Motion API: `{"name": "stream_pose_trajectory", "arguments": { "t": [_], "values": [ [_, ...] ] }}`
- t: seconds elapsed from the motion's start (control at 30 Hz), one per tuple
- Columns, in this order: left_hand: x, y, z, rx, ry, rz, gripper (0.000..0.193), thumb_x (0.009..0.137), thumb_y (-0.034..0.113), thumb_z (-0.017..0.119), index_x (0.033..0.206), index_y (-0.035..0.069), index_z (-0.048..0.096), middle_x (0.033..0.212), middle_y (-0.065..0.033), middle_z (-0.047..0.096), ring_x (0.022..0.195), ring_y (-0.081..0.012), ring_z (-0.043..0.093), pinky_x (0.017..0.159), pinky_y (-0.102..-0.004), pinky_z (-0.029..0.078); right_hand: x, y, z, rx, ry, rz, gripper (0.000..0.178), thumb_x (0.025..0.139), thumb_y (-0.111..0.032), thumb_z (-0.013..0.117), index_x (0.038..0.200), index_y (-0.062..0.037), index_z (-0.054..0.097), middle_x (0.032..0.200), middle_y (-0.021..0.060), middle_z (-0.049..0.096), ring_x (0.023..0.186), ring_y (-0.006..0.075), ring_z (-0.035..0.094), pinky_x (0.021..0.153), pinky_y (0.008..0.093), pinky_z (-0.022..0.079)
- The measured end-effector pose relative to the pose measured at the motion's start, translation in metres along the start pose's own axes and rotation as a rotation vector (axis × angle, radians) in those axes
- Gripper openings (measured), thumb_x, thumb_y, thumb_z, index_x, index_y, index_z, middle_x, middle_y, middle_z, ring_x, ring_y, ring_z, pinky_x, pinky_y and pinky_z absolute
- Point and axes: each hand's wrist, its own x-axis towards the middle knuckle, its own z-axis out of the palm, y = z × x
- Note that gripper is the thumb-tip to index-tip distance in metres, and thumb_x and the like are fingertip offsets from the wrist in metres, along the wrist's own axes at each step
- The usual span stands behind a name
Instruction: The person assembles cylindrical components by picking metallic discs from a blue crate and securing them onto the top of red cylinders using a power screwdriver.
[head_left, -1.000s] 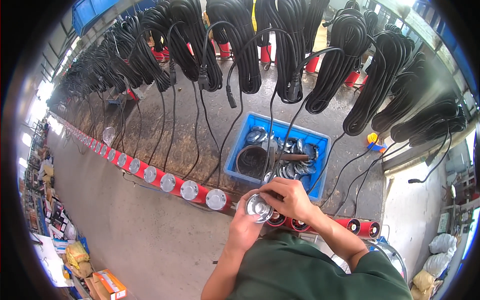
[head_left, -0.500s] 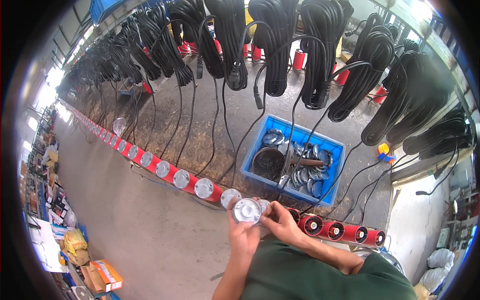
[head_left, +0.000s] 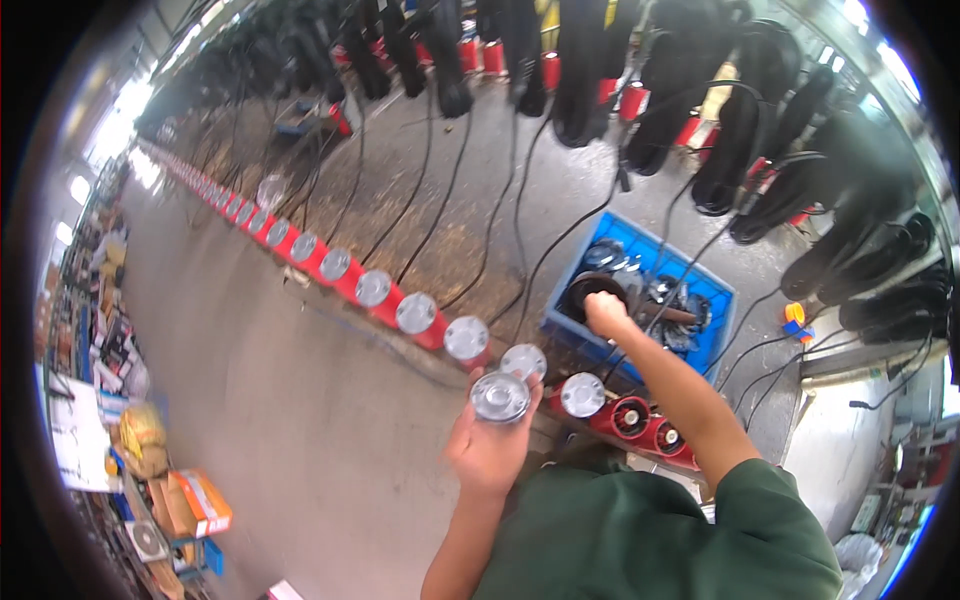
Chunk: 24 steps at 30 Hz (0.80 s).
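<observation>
My left hand [head_left: 490,455] holds a round silvery metal end cap [head_left: 500,397], its ridged face turned up, fingers around the rim. My right hand [head_left: 607,313] reaches into a dark round bowl [head_left: 580,292] inside a blue plastic crate [head_left: 722,302]; its fingertips are hidden, so what they touch cannot be seen. More loose metal caps [head_left: 605,254] lie around the bowl. Just beyond my left hand runs a row of red cylinders [head_left: 428,333] topped with metal caps. To the right, open-ended red cylinders [head_left: 630,417] show their dark insides with a pale centre.
Bundled black cables [head_left: 585,90] hang overhead along the bench, with single cords trailing down across the worktop [head_left: 430,215]. An orange and blue object [head_left: 795,320] sits right of the crate. An orange cardboard box [head_left: 203,502] stands by the shelving at lower left.
My right hand has left the cap and moved forward and right into the bowl in the crate. My left hand keeps the cap. The view has shifted, and another cylinder nearby shows a cap.
</observation>
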Motion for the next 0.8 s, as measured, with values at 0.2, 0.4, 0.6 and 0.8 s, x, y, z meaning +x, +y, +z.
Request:
{"name": "stream_pose_trajectory", "arguments": {
  "t": [0.2, 0.4, 0.6, 0.8],
  "values": [
    [0.003, 0.016, -0.020, -0.092, 0.123, -0.040, 0.046, 0.111, 0.029, 0.053, 0.149, 0.005, 0.056, 0.149, -0.0320, 0.058, 0.146, -0.0561, 0.048, 0.130, -0.0654, 0.031, -0.003, 0.016, 0.015, -0.057, 0.148, -0.084, 0.015, 0.088, -0.008, 0.071, 0.096, -0.0010, 0.081, 0.101, 0.0267, 0.079, 0.095, 0.0442, 0.079, 0.085, 0.0525, 0.065],
    [-0.008, 0.019, -0.033, -0.016, 0.154, -0.051, 0.045, 0.112, 0.027, 0.052, 0.151, 0.004, 0.052, 0.150, -0.0333, 0.056, 0.145, -0.0566, 0.049, 0.129, -0.0660, 0.034, -0.007, 0.010, -0.001, 0.008, 0.032, -0.029, 0.028, 0.083, -0.025, 0.085, 0.095, -0.0010, 0.081, 0.100, 0.0281, 0.078, 0.100, 0.0464, 0.077, 0.089, 0.0546, 0.064],
    [-0.048, 0.001, -0.032, 0.159, 0.273, 0.042, 0.044, 0.110, 0.027, 0.054, 0.150, 0.010, 0.052, 0.143, -0.0315, 0.059, 0.138, -0.0521, 0.056, 0.123, -0.0618, 0.041, -0.058, 0.004, -0.072, 0.861, -0.098, -0.044, 0.020, 0.089, -0.017, 0.075, 0.091, 0.0032, 0.079, 0.102, 0.0195, 0.083, 0.092, 0.0249, 0.082, 0.077, 0.0352, 0.065],
    [-0.065, -0.055, -0.033, 0.124, 0.358, 0.047, 0.041, 0.108, 0.025, 0.056, 0.146, 0.009, 0.056, 0.141, -0.0312, 0.061, 0.134, -0.0499, 0.057, 0.120, -0.0594, 0.044, -0.167, 0.044, -0.115, 1.553, -0.157, -0.225, 0.007, 0.104, -0.006, 0.066, 0.102, -0.0002, 0.064, 0.114, 0.0162, 0.080, 0.095, 0.0169, 0.077, 0.071, 0.0280, 0.059]
  ]
}}
